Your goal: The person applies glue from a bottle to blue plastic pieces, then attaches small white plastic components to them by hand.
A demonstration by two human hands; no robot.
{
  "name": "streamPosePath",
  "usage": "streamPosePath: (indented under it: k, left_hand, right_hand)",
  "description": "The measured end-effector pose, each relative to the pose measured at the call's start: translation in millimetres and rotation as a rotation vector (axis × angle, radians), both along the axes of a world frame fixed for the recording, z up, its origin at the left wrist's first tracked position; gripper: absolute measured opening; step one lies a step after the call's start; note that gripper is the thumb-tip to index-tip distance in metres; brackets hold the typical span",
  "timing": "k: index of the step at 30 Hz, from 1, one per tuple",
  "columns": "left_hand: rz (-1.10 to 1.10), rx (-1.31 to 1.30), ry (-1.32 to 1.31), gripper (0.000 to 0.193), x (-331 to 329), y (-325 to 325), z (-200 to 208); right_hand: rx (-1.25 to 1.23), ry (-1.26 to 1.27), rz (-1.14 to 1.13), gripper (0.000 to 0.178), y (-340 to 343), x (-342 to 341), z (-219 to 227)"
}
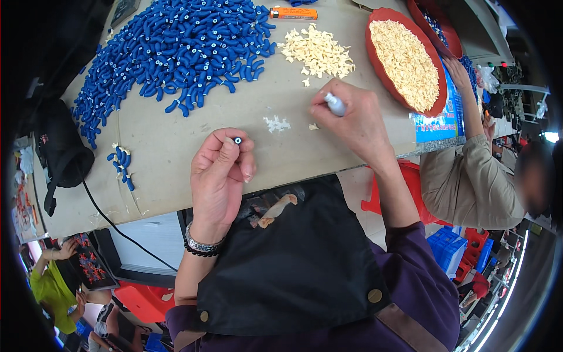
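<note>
Near the left end of the counter (258, 97), a small cluster of blue pieces (122, 163), some cream-tipped, lies apart from a large blue heap (182, 53) reaching toward the far edge. Over the near edge, the left hand (221, 161) has its grip closed, thumb against fingers, on 1 blue piece (237, 141), ringed end up. It looks light and may roll; pinching its sides leaves that end free. Rightward come a white smear (277, 124), a cream pile (316, 53) farther back and 1 loose cream bit (314, 126). The right hand (358, 120) has its grip wrapped round a white bottle (335, 105), probably light and squeezable, best held by its body. Toward the right end, a red tray (372, 50) carries cream bits, probably fragile.
</note>
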State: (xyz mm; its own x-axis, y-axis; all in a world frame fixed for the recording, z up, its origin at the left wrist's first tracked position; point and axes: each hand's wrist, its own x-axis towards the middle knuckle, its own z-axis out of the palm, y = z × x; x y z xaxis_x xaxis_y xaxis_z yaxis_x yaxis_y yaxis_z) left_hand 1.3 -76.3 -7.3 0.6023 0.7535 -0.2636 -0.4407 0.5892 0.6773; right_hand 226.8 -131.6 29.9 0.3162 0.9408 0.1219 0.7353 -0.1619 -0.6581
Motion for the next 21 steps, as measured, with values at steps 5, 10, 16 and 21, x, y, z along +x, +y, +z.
streamPosePath:
  k: [5, 10, 16, 21]
  left_hand:
    - [-0.001, -0.009, -0.001, 0.02, 0.0, 0.2, 0.4]
    - [-0.004, -0.003, -0.005, 0.02, -0.1, 0.5, 0.2]
    - [-0.009, -0.008, -0.008, 0.019, -0.4, 0.9, -1.7]
    - [0.001, -0.011, 0.002, 0.019, -2.6, 0.3, -2.5]
  right_hand:
    - [-0.097, 0.084, 0.088, 0.017, 7.0, -3.7, -0.2]
    - [0.104, -0.074, 0.035, 0.019, 21.7, 17.4, -6.6]
    - [0.072, -0.293, 0.057, 0.015, 29.1, 14.1, -10.6]
    - [0.029, -0.386, 0.084, 0.006, 33.9, 10.3, -13.2]
